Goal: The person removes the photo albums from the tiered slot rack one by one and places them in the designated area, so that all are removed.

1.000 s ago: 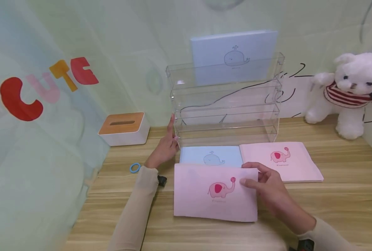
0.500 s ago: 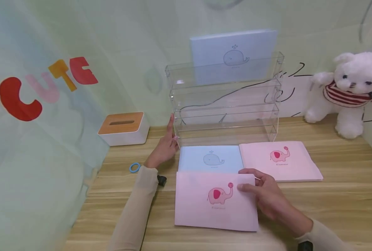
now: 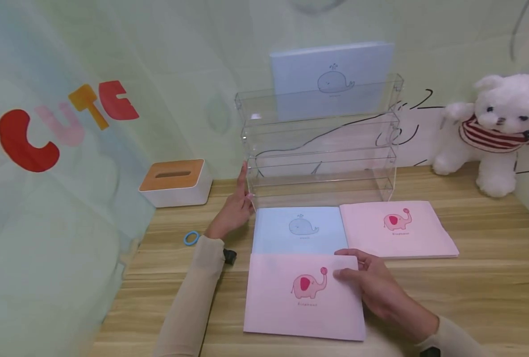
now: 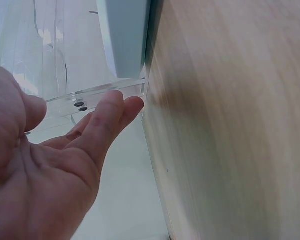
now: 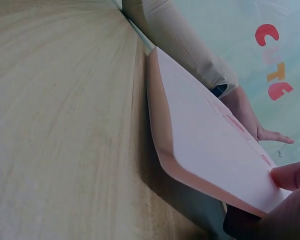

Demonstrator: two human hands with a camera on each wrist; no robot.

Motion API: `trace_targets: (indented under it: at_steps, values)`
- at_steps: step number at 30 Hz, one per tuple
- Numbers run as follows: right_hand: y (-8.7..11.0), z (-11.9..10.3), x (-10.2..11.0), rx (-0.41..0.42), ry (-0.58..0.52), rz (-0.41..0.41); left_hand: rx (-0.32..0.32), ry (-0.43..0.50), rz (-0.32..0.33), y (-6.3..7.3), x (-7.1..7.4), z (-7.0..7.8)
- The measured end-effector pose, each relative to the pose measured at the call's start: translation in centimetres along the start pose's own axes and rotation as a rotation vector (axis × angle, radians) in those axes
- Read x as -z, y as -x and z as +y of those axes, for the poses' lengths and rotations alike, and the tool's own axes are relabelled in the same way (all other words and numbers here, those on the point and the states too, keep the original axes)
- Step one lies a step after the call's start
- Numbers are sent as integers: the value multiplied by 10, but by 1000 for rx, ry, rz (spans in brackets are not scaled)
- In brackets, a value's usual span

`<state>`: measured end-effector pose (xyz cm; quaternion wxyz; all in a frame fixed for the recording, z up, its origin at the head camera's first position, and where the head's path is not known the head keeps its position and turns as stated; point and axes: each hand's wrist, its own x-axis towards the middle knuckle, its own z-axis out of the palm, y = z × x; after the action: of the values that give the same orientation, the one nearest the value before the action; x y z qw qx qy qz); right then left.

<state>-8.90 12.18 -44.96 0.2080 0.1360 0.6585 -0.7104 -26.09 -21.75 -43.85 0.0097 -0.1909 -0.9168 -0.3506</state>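
Pink booklet [image 3: 304,300] extends leftward from the pinching right hand [image 3: 380,285].

I count one left hand [image 3: 234,212] and one right hand [image 3: 376,286], two pink elephant books [image 3: 282,310], two blue whale books [image 3: 300,72], one tissue box [image 3: 176,186], one blue ring [image 3: 186,239], one plush bear [image 3: 498,131], four wall letters [image 3: 12,136], and one clear rack [image 3: 320,141] with probably three tiers [image 3: 261,106]; its transparency keeps me unsure.
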Motion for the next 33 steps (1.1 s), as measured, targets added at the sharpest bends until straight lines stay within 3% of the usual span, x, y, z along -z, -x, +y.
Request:
trace_targets:
  at_steps: [13,22,29,33]
  values:
    - [-8,0,-5,-5,95,-45,12,-10,-4,1,0,-1]
    - [-9,-3,-3,0,133,-33,-4,-5,-1,-1,-1,-1]
    - [-6,-17,16,-48,252,-141,-13,-14,0,-1,0,1]
    - [-1,-30,32,-31,275,-206,5,-13,-8,0,1,2]
